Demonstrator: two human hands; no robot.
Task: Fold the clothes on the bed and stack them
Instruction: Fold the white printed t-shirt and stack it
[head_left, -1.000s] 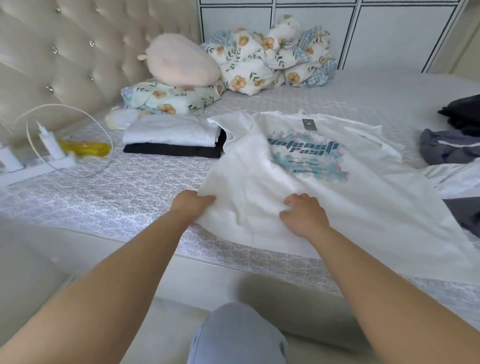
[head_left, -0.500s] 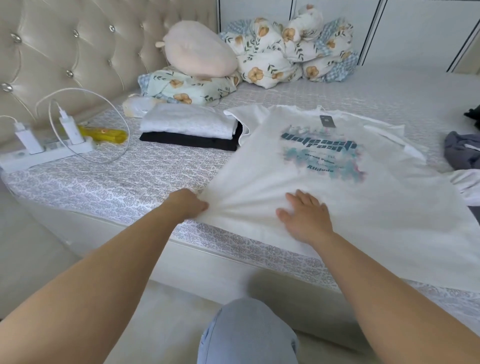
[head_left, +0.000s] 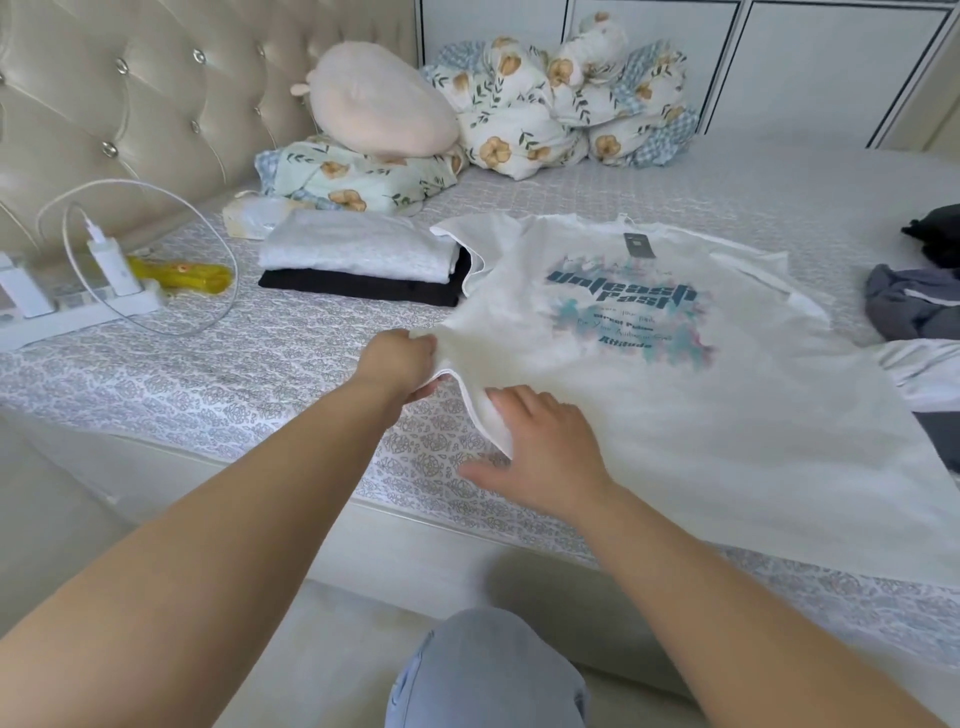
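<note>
A white T-shirt (head_left: 701, 415) with a teal print lies spread across the bed (head_left: 208, 374), print side up. My left hand (head_left: 400, 364) pinches its near left edge and lifts it a little off the bedsheet. My right hand (head_left: 540, 452) rests flat with fingers spread on the shirt's near hem corner. Behind the shirt's left sleeve sits a stack of two folded garments, a white one (head_left: 358, 249) on top of a black one (head_left: 358, 286).
Unfolded dark and grey clothes (head_left: 914, 301) lie at the right edge. Floral bedding (head_left: 545, 114) and a pink cushion (head_left: 379, 104) sit at the back. A white power strip with chargers and a cable (head_left: 104, 270) and a yellow object (head_left: 182, 273) lie left.
My left hand has moved up and gathered the shirt's left edge, lifting it. My right hand has slid toward me onto the hem corner. The view has shifted left.
</note>
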